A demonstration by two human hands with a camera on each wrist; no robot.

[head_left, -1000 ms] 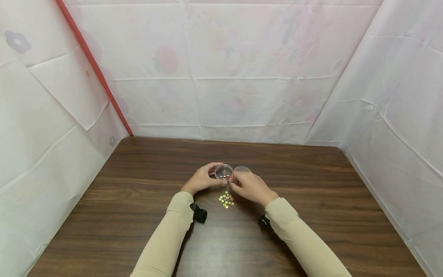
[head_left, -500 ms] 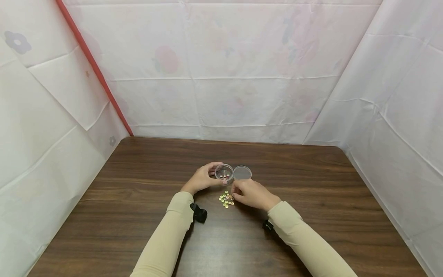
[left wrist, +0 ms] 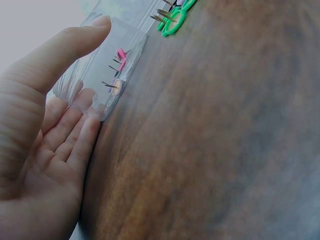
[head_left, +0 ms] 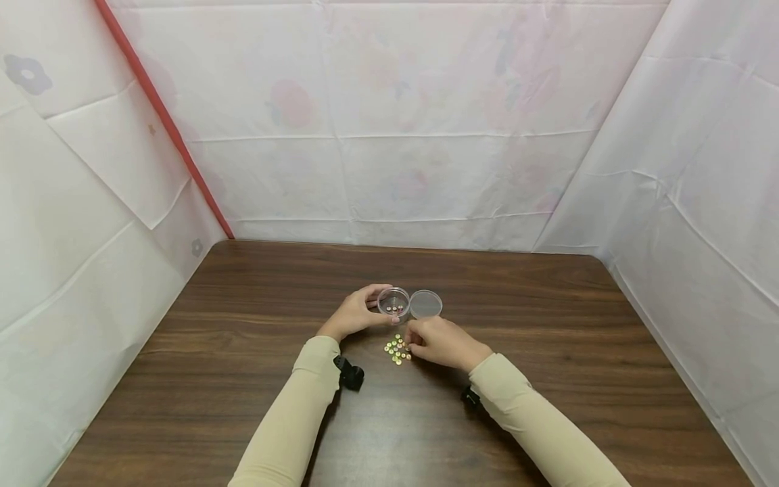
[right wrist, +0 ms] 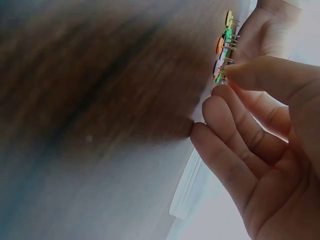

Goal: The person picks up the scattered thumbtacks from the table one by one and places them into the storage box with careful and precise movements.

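Note:
My left hand (head_left: 356,314) holds a clear round plastic box (head_left: 393,298) by its side, thumb in front and fingers behind. Inside it lie a few thumbtacks (left wrist: 116,88), pink and pale ones among them, points sticking up. Just in front of the box, a loose group of coloured thumbtacks (head_left: 395,350) lies on the table, pins upward. At the right edge of that group, my right hand (head_left: 444,339) pinches a thumbtack (right wrist: 218,77) between thumb and forefinger, close over the tabletop. The fingers partly hide this tack, and the other right-hand fingers are curled behind.
A clear round lid (head_left: 425,304) lies directly right of the box, behind my right hand. The brown wooden table (head_left: 548,297) reaches back to white patterned curtains (head_left: 389,169) on three sides. Both wrists carry a black camera (head_left: 349,375).
My right hand has drawn back from over the box and lid toward the thumbtacks in front, uncovering the lid. The left hand keeps its hold on the box.

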